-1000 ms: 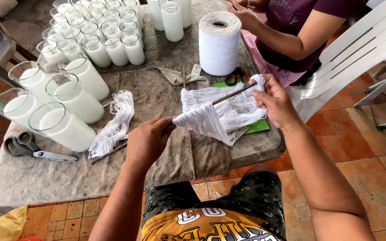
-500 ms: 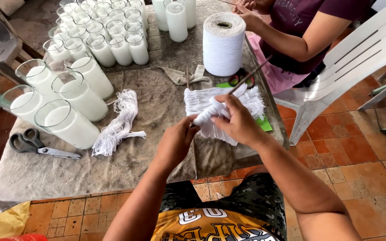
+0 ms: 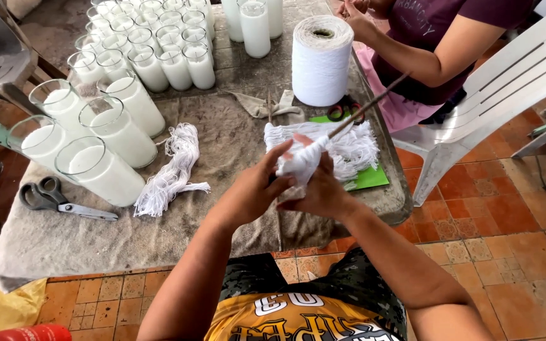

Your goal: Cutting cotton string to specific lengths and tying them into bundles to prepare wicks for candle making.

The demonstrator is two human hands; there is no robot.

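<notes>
No packages, labels, signs or screens show anywhere on the table or floor.

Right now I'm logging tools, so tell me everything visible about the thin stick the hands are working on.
The stick is thin, brown and straight, seemingly wood. It slants up to the right over the table edge. Its lower end is buried in a bunch of white strings, gripped by the left hand and right hand. Its upper end is free.

Strings bunch (image 3: 175, 167) left of hands; scissors (image 3: 52, 199) further left; thread cone (image 3: 321, 60) behind; glass jars (image 3: 105, 126) back-left; string pile (image 3: 349, 148) probably just behind.
</notes>
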